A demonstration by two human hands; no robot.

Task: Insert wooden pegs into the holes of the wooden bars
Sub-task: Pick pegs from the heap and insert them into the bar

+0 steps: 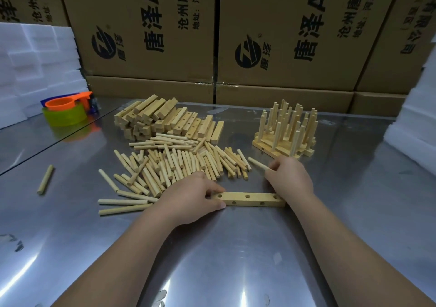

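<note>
I see the left hand [193, 197] curled, thumb and fingers gripping the left end of a pale wooden bar [250, 199], while the right hand [291, 180] pinches one wooden peg [258, 164] beyond the bar's right end. The bar lies flat on the steel table [236, 259], with three empty holes on top and two on its near side. Behind it sprawl the loose peg pile [179, 162], the stacked bars [165, 120] and the pegged bars [286, 132].
</note>
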